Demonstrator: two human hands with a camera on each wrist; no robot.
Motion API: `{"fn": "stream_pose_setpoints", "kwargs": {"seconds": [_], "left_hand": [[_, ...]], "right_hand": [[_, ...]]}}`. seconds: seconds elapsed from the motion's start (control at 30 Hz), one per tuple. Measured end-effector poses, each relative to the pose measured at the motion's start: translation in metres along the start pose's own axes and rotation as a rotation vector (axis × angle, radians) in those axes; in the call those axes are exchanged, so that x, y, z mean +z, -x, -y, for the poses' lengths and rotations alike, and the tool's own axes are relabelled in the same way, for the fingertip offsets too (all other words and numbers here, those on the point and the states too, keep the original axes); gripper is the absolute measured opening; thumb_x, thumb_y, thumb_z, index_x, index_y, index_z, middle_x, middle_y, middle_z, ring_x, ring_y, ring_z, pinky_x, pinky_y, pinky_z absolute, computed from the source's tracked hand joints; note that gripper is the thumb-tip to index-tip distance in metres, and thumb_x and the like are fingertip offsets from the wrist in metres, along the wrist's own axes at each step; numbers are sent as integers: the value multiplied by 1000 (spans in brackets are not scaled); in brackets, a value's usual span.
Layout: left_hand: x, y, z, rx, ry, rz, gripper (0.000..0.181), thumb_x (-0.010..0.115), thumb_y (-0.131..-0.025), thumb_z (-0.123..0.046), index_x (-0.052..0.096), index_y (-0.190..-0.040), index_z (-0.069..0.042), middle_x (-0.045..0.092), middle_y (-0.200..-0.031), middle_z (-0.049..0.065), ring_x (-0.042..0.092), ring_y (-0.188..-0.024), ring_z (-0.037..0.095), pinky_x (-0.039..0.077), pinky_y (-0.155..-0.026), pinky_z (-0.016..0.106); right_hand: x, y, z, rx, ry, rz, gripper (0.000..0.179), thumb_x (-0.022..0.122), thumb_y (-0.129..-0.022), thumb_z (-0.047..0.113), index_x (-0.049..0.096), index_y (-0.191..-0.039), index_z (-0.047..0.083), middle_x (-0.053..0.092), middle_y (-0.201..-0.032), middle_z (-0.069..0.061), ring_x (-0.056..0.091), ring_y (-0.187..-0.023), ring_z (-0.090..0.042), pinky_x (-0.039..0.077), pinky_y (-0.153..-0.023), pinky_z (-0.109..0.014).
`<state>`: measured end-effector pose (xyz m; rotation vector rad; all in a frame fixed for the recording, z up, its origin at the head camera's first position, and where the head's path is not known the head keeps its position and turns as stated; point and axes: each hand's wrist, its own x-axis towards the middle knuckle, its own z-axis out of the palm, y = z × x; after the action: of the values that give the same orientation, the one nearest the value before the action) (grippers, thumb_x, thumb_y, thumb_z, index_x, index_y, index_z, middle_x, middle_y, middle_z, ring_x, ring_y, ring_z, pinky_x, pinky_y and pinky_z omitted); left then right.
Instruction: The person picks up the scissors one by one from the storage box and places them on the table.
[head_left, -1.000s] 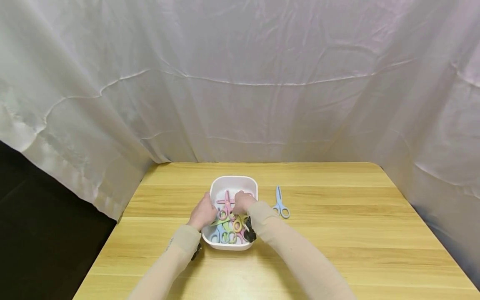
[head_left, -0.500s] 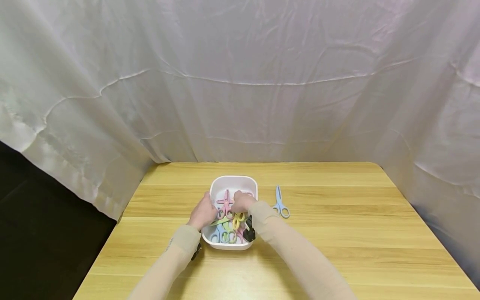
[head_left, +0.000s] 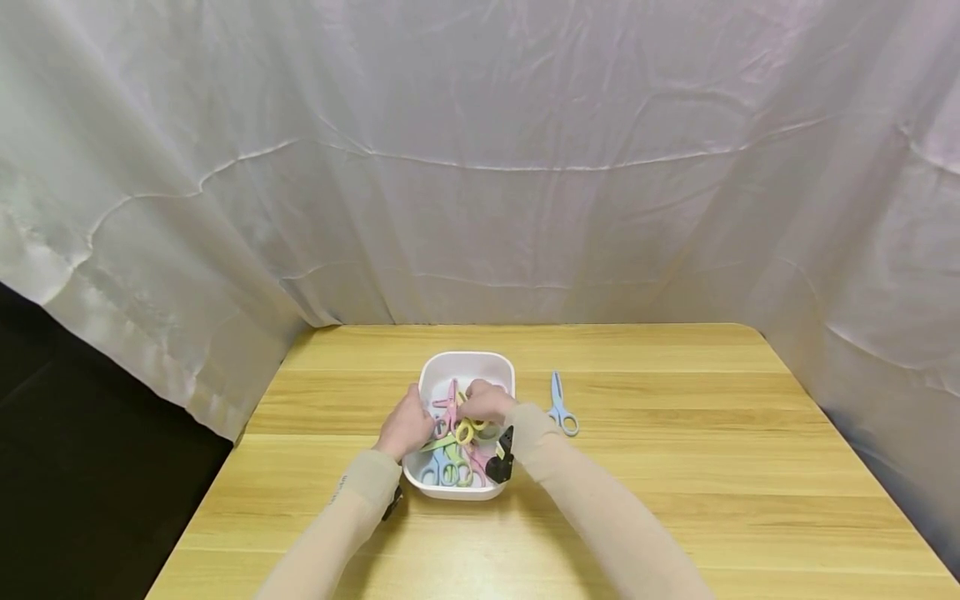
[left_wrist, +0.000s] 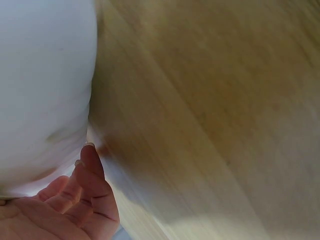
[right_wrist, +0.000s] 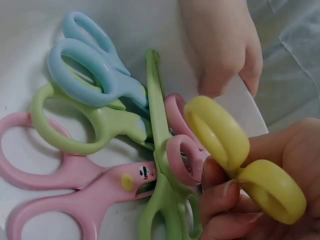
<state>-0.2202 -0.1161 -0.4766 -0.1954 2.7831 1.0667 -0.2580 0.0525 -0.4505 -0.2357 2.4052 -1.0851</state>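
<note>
My right hand (head_left: 487,402) pinches yellow loop-handled plastic scissors (right_wrist: 239,145), likely light, stiff, slick, best held below the loops, at the middle of the white round-cornered plastic bin (head_left: 459,493); my left hand (head_left: 407,425) grips its nine-o'clock wall.

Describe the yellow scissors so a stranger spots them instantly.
On the wooden table, find the white bin. There, the right hand holds the yellow scissors. Their yellow finger loops set them apart from the pink scissors, green scissors and blue scissors.
</note>
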Motion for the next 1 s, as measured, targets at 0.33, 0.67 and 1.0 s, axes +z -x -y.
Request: {"fn": "stream_pose_setpoints", "kwargs": {"seconds": [0.33,0.67,1.0], "left_hand": [[0,-2,1,9,7,-12,66,56,-89,-5,32,-150,2,60,-129,26,65,-105,34,62,-87,51],[0,0,0,16,-18,-31,67,53,-87,-3,32,-150,3,60,-131,28,65,-109,36,58,-93,55],[-1,1,-1,18,-13,-29,65,53,-87,-3,34,-148,4,63,-125,26,65,-102,34,60,-90,52]], "right_hand": [[2,-10,-8,-66,-160,-14,47,67,-86,14,57,-124,-10,64,-112,-18,61,-85,-18,56,-84,-29],[0,-12,-13,-55,-337,1,53,66,-88,14,52,-134,-9,61,-121,-20,63,-92,-19,57,-87,-31],[-3,-11,-16,-111,-467,-7,46,66,-91,18,59,-130,-5,70,-110,-16,67,-87,-17,56,-78,-22]]}}
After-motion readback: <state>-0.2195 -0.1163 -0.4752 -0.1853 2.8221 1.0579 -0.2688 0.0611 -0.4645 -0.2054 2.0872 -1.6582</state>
